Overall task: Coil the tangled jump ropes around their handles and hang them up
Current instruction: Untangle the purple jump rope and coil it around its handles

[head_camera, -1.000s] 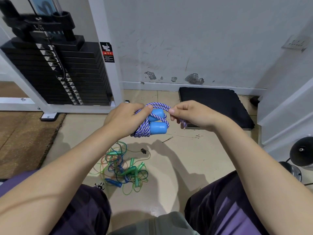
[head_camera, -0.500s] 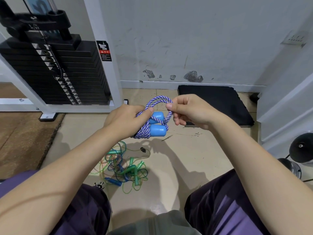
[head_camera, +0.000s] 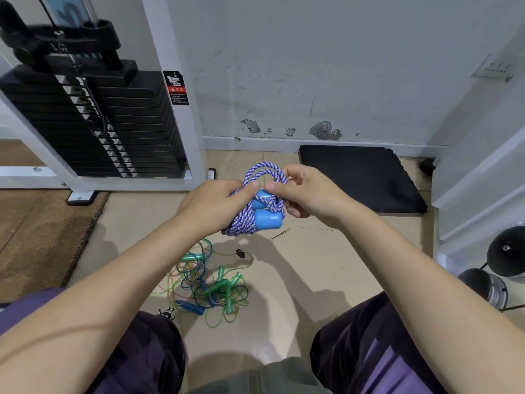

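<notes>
Left hand (head_camera: pixel 211 206) curled round purple-white braided rope (head_camera: pixel 241 223) coiled about two blue handles (head_camera: pixel 267 213), thumb pressing top of bundle. Right hand (head_camera: pixel 308 194) just beside it, thumb and forefinger pinching loose rope loop (head_camera: pixel 265 173) arching above handles, other fingers curled under. Bundle held in air above tan floor (head_camera: pixel 312 268). Tangle of green and blue ropes (head_camera: pixel 211 282) on floor below, between knees, near mat edge. Black pad (head_camera: pixel 360 177) against wall; weight stack (head_camera: pixel 93 123) at left.
</notes>
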A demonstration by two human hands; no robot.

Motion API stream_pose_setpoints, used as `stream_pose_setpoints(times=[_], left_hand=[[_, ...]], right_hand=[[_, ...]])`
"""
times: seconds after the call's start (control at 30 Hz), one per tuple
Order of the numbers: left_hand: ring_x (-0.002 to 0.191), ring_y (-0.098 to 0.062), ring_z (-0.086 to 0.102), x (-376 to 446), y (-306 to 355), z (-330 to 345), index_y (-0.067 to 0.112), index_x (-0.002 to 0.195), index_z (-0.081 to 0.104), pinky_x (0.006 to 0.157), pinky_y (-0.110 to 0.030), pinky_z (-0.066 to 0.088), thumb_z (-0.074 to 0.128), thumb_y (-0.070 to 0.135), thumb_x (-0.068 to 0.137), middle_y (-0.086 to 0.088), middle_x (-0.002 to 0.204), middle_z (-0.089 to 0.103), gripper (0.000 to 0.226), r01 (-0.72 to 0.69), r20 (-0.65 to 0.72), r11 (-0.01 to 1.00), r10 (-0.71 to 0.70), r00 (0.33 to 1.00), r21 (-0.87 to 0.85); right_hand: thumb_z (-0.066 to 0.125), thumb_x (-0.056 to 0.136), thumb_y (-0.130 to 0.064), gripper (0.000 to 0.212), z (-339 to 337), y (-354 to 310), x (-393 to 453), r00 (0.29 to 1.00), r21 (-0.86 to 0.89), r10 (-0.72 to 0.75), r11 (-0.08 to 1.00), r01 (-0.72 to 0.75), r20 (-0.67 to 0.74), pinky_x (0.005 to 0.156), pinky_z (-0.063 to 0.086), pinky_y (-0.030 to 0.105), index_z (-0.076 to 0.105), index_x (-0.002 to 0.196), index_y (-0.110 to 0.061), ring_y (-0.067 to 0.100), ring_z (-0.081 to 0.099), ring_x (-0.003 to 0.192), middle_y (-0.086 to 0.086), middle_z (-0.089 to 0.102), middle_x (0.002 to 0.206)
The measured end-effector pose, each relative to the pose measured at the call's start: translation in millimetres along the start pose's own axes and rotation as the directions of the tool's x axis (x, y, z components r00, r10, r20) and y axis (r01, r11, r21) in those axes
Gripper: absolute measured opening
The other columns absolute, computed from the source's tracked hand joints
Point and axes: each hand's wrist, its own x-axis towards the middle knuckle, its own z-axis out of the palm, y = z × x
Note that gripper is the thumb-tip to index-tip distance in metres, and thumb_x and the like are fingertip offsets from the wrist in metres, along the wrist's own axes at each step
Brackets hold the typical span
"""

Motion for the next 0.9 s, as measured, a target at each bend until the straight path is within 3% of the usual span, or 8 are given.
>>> stream_pose_setpoints(times=[0.13,0.27,0.37,0.47,0.63,0.7,0.8,0.9], left_hand=[[0.065,-0.019,0.053,0,-2,-3,0.02,0.062,0.05,0.06,-0.033,0.034,0.037,0.065,0.096,0.002,0.061,0.054,0.058,-0.032,0.046,0.997,0.035,0.998,-0.064],[0.063,-0.018,0.051,0,-2,-4,0.027,0.059,0.052,0.06,-0.033,0.033,0.037,0.066,0.096,0.003,0.058,0.052,0.055,-0.043,0.056,0.995,0.048,0.997,-0.089],[0.064,-0.019,0.053,1,-6,-4,0.018,0.068,0.054,0.06,-0.032,0.035,0.034,0.07,0.092,0.002,0.06,0.055,0.061,-0.034,0.045,0.996,0.037,0.998,-0.082],[0.064,-0.021,0.057,3,-11,-6,0.02,0.071,0.057,0.062,-0.032,0.038,0.03,0.072,0.089,0.001,0.064,0.059,0.062,-0.003,0.043,0.997,0.006,0.999,-0.078],[0.071,-0.025,0.068,5,-16,-8,0.029,0.093,0.068,0.076,-0.034,0.05,0.026,0.073,0.088,0.0,0.077,0.069,0.061,0.081,0.05,0.994,-0.077,0.996,-0.067],[0.067,-0.026,0.069,5,-15,-6,0.029,0.092,0.069,0.073,-0.035,0.051,0.028,0.072,0.091,-0.001,0.075,0.07,0.059,0.098,0.07,0.991,-0.091,0.993,-0.093],[0.054,-0.028,0.062,5,-8,-3,0.025,0.075,0.064,0.061,-0.031,0.045,0.035,0.067,0.095,-0.001,0.061,0.065,0.055,0.098,0.101,0.981,-0.082,0.992,-0.168],[0.066,-0.034,0.066,5,-4,-2,0.024,0.072,0.063,0.062,-0.031,0.043,0.038,0.063,0.097,-0.005,0.068,0.067,0.053,0.097,0.105,0.972,-0.076,0.992,-0.214]], right_hand=[[0.065,0.093,-0.021,0.018,-3,-5,-3,0.998,0.04,0.0,0.999,0.003,-0.064,0.035,0.03,0.017,0.052,0.09,-0.01,0.016,0.05,0.035,0.006,0.051,0.066],[0.067,0.092,-0.024,0.023,-4,-4,-3,0.996,0.0,0.018,1.0,-0.018,-0.089,0.037,0.029,0.018,0.054,0.096,-0.006,0.018,0.046,0.034,0.004,0.054,0.064],[0.071,0.089,-0.021,0.02,-8,-6,-4,0.996,0.009,0.084,0.996,-0.084,-0.024,0.046,0.031,0.022,0.057,0.098,-0.01,0.016,0.042,0.039,-0.002,0.051,0.057],[0.072,0.087,-0.012,0.019,-15,-7,-6,0.988,-0.001,0.14,0.99,-0.14,0.059,0.052,0.036,0.022,0.061,0.102,-0.007,0.012,0.044,0.047,0.001,0.055,0.067],[0.067,0.089,-0.001,0.025,-14,-7,-9,0.991,0.021,0.125,0.992,-0.126,0.046,0.045,0.04,0.012,0.061,0.111,0.009,0.006,0.053,0.044,-0.002,0.061,0.058],[0.068,0.087,0.0,0.019,-7,-6,-8,0.994,0.073,0.095,0.992,-0.099,0.055,0.045,0.043,0.015,0.062,0.104,0.007,0.009,0.055,0.044,0.004,0.06,0.058],[0.075,0.082,-0.005,0.013,3,-2,-3,0.999,0.047,0.03,0.998,-0.029,-0.013,0.044,0.04,0.019,0.063,0.084,-0.002,0.012,0.05,0.044,0.007,0.059,0.056],[0.083,0.075,-0.012,0.02,8,-2,0,0.996,-0.108,-0.038,0.994,0.03,-0.077,0.048,0.033,0.013,0.063,0.072,-0.01,0.01,0.043,0.056,0.008,0.056,0.067]])
